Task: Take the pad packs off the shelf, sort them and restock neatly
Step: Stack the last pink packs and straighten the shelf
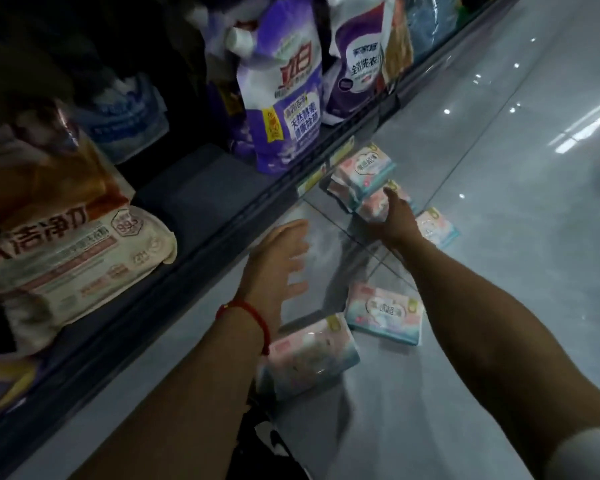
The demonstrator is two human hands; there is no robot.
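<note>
— Nearest to us, what do you see?

— Two bare forearms reaching out over the grey tiled floor point(499, 237). On the left wrist sits a red string bracelet point(253, 315).

— And starting from the left?

— A dark shelf point(194, 199) runs along the floor's left edge. At its near end lies a beige wipes pack point(73, 258). Farther along stand a purple-and-white detergent pouch point(284, 98) and then a white-and-purple pouch point(357, 60).

— The left hand?

— The left hand point(278, 258) hovers just off the shelf's front edge, fingers spread and straight, holding nothing.

— Where are the pad packs?

— On the floor. One pastel pad pack point(309, 358) lies just beside the left wrist, partly under the forearm. A second pad pack point(385, 313) lies flat just to its right, between the two arms. Farther off, near the shelf's front edge, a third pad pack point(364, 171) rests against another.

— The right hand?

— The right hand point(395, 220) grips that fourth pad pack point(374, 206), with fingers curled over its top. A fifth pad pack point(437, 226) lies just right of that hand.
</note>
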